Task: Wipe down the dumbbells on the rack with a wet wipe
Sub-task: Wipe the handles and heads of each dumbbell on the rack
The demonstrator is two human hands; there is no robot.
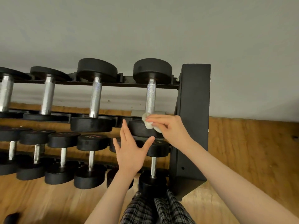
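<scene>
Head view. Black dumbbell rack (193, 110) against a grey wall, wooden floor (252, 151) below. Upper shelf carries four dumbbells in frame, lower shelf a row of smaller ones.

Rightmost upper dumbbell (150, 96): sits next to the rack's end upright, chrome knurled handle running from far head to near head.

Right hand (169, 128): fingers curled, pinching a crumpled white wet wipe (148, 122). Wipe is pressed where the handle meets the near black head, touching both the handle's lower end and the head's upper face.

Left hand (129, 152): fingers straight and spread, grasping nothing. Held in front of the near head's left edge; contact with the head cannot be told.

Bottom of frame: plaid trouser legs (142, 210) of the person, between the two forearms
</scene>
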